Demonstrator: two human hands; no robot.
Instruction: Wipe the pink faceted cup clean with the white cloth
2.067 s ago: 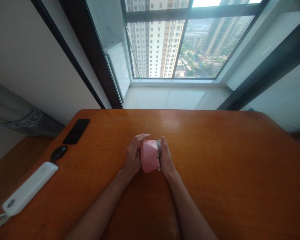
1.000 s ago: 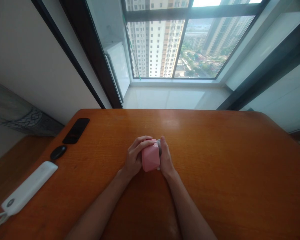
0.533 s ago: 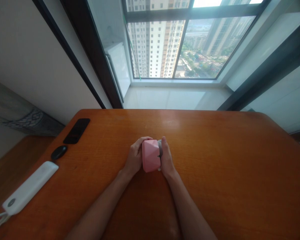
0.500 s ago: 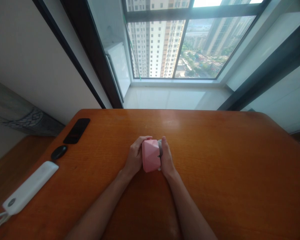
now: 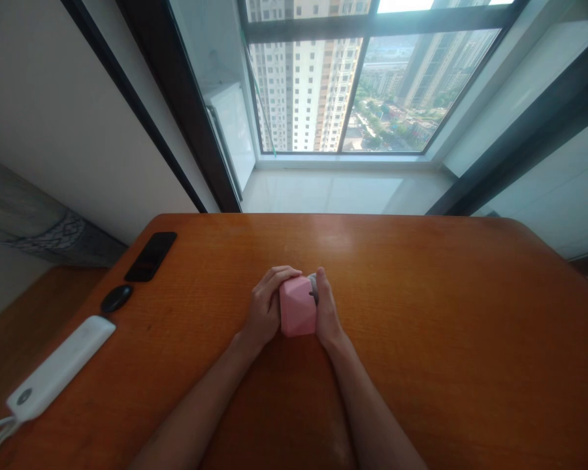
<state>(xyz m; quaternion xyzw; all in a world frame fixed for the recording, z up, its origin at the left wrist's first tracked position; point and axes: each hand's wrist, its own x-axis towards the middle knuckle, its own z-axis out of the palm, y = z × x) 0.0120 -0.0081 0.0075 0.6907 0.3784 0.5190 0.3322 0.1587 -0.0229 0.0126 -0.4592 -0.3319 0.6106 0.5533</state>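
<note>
At the near left of the glossy brown wooden table (image 5: 445, 313) I see a long white plastic bar (image 5: 61, 365) with pale cords at its near end. Just beyond lie a glossy black oval gadget (image 5: 116, 298) and a black rectangular slab (image 5: 151, 256). At the middle, I have the left hand (image 5: 263, 305) curled around the left side of a pink faceted block (image 5: 298, 308); the right hand (image 5: 327, 316) holds its right side, partly hiding a grey rounded part (image 5: 313, 284). I can't tell whether the block touches the wood.
</note>
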